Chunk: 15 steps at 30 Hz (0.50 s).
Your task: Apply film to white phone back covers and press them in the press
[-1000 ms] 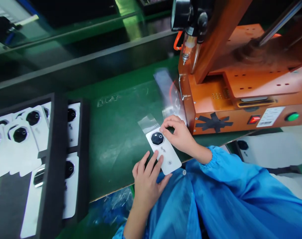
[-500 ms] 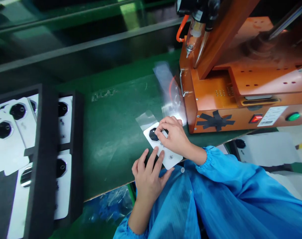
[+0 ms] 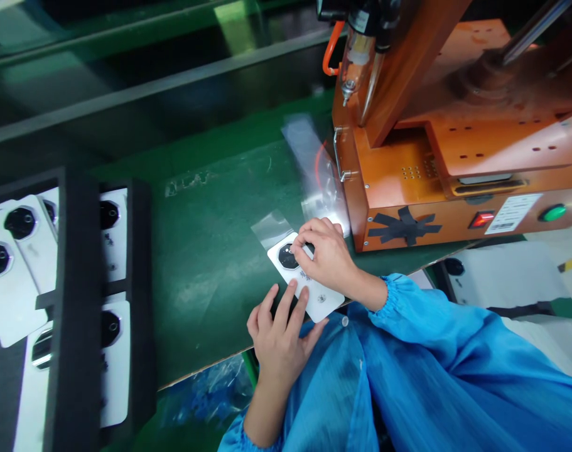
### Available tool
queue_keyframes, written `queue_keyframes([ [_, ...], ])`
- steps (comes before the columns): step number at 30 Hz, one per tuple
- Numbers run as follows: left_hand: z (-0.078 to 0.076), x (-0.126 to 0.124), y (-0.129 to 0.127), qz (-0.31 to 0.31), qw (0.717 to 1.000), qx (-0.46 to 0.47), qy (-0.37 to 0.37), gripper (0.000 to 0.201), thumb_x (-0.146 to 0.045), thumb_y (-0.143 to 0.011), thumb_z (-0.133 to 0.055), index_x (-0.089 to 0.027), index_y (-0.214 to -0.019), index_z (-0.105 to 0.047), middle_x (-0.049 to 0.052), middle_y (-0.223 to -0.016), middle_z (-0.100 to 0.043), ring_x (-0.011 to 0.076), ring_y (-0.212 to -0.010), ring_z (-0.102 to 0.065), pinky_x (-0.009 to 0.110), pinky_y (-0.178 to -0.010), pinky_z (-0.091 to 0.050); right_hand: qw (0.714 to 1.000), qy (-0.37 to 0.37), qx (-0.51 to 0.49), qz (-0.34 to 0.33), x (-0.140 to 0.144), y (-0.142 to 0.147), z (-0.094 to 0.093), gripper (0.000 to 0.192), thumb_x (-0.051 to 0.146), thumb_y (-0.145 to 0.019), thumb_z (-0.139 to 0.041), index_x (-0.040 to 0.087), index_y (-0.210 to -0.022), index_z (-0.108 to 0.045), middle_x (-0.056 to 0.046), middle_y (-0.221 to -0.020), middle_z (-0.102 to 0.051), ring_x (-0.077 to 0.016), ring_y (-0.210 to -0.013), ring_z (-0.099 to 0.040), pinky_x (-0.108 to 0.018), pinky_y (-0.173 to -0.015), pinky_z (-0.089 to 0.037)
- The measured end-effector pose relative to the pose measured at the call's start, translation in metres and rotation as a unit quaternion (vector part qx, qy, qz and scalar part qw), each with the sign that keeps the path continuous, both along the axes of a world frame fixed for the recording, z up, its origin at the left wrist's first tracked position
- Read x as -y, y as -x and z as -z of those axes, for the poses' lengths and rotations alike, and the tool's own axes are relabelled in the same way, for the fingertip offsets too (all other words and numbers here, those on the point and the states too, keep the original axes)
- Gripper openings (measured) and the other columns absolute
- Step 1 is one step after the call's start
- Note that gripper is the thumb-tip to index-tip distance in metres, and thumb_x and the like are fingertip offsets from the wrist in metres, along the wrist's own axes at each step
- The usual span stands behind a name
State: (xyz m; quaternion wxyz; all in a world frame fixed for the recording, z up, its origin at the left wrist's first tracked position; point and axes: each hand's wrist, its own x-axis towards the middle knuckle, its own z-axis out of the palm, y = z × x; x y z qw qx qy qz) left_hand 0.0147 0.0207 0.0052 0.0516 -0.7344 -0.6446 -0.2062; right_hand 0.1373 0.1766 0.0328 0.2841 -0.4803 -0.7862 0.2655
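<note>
A white phone back cover (image 3: pixel 328 304) with a black octagonal camera area lies tilted at the front edge of the green table. My left hand (image 3: pixel 279 333) has its fingers spread, with the tips resting along the cover's near left edge. Over the camera area, my right hand (image 3: pixel 329 256) is closed in a pinch; whatever is between its fingertips is too small to make out. A strip of clear film (image 3: pixel 270 230) pokes out beyond the cover's far end.
An orange press machine (image 3: pixel 403 188) stands at the right, with clear plastic sheeting (image 3: pixel 321 182) beside it. Black foam trays (image 3: pixel 142 289) hold several white covers at the left. Another white cover (image 3: pixel 512 276) lies at lower right, below the machine.
The view has shifted slightly, so the trays and machine sit a little further left. Both hands keep nearly the same pose on the cover.
</note>
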Motion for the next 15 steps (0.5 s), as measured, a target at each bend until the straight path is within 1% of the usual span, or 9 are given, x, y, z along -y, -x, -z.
queue_keyframes([
  [10,0.0007,0.0027,0.0009,0.0,1.0,0.002,0.011,0.061,-0.053,-0.082,-0.076,-0.025,-0.136,-0.063,0.008,-0.14,-0.066,0.0359,-0.128,-0.055,0.048,-0.099,-0.035,1.0,-0.001,0.007,0.004,-0.0008,-0.0004,0.0006,0.012,0.021,-0.089,-0.063,0.02,-0.078,-0.067,-0.003,-0.098,-0.066,-0.0199,-0.096,-0.055,-0.037,-0.085,-0.031],
  [15,-0.0007,0.0021,0.0004,0.0,1.0,0.004,0.008,0.059,-0.052,-0.083,-0.076,-0.025,-0.134,-0.064,0.007,-0.138,-0.067,0.0357,-0.126,-0.056,0.048,-0.097,-0.036,1.0,-0.007,0.008,0.008,-0.0003,0.0001,0.0019,0.011,0.021,-0.088,-0.063,0.02,-0.078,-0.067,-0.003,-0.097,-0.066,-0.02,-0.096,-0.055,-0.037,-0.085,-0.032],
])
